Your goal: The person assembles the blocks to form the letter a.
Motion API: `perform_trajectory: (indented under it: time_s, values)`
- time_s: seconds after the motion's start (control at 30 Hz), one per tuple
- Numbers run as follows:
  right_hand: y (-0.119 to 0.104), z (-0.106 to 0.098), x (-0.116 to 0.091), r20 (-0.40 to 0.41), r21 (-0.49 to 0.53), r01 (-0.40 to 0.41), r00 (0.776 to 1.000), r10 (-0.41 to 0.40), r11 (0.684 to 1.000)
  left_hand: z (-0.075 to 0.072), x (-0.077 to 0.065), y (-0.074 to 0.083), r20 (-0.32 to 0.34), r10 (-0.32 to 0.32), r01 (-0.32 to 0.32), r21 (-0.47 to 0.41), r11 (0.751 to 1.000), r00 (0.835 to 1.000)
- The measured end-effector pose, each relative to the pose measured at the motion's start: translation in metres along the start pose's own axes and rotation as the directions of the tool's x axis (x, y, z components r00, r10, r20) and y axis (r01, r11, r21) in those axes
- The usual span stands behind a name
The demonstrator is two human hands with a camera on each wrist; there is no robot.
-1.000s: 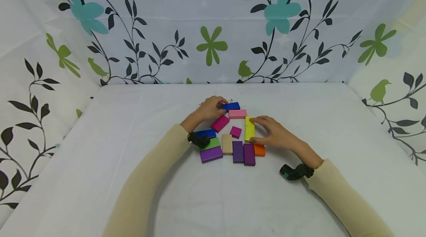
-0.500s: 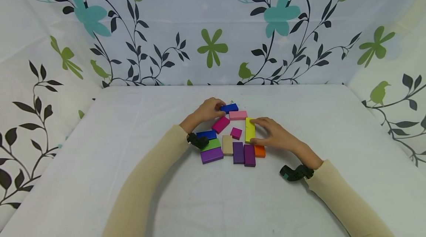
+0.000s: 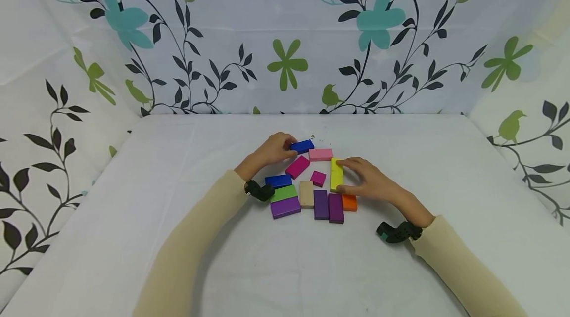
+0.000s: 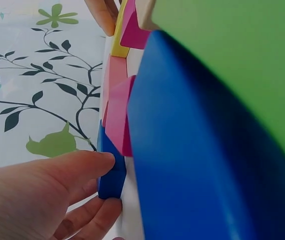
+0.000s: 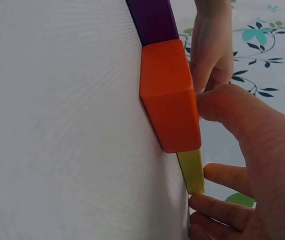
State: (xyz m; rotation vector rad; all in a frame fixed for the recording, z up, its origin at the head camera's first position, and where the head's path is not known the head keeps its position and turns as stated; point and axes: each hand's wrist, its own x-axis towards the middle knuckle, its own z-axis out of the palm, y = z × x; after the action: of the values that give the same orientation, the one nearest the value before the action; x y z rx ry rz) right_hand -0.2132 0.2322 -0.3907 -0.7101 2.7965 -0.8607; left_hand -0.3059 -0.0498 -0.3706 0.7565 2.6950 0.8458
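Blue block (image 3: 302,147) sits flat toward the table's (image 3: 249,262) far edge, approx. midway btwn its L and R edges. L hand (image 3: 275,149) has it: narrow grip, thumb on one side, fingertips on the other, at the block's L end. R hand (image 3: 371,178) is spread wider, thumb and fingers holding the yellow block (image 3: 336,175) at its near and far ends, a bit closer to the table's R edge.

Pink block (image 3: 321,155) lies just beside the blue one, btwn it and yellow's far end; can't tell from here if they touch. Slanted magenta block (image 3: 297,167) is on the near side of L hand; small magenta block (image 3: 318,178) sits inside the loop, apart from the rest.

Toward the table's L edge, side by side: 2nd blue block (image 3: 277,181), lime-green block (image 3: 283,193), purple block (image 3: 285,207), the last nearest me. Tan block (image 3: 306,195), dark-purple block (image 3: 320,204), plum block (image 3: 336,208) & orange block (image 3: 350,203) run L to R along the near side, orange by yellow's near end.

Blk. wrist cams (image 3: 399,232) on both wrists, beige sleeves (image 3: 187,252); leaf-print cloth (image 3: 287,65) hangs past the far edge.
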Motion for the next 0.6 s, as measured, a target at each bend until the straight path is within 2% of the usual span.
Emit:
perform_trajectory:
  time_s: [0.3, 0.6]
  values:
    - [-0.0021, -0.0017, -0.0011, 0.000, 0.002, -0.005, 1.000, 0.005, 1.000, -0.0014, -0.0057, -0.0019, 0.003, -0.038, 0.038, -0.014, 0.999, 0.999]
    - [-0.0018, -0.0007, -0.0007, -0.001, 0.014, 0.001, 1.000, -0.001, 1.000, -0.0004, -0.0072, -0.0037, 0.003, -0.037, 0.037, -0.021, 0.999, 0.999]
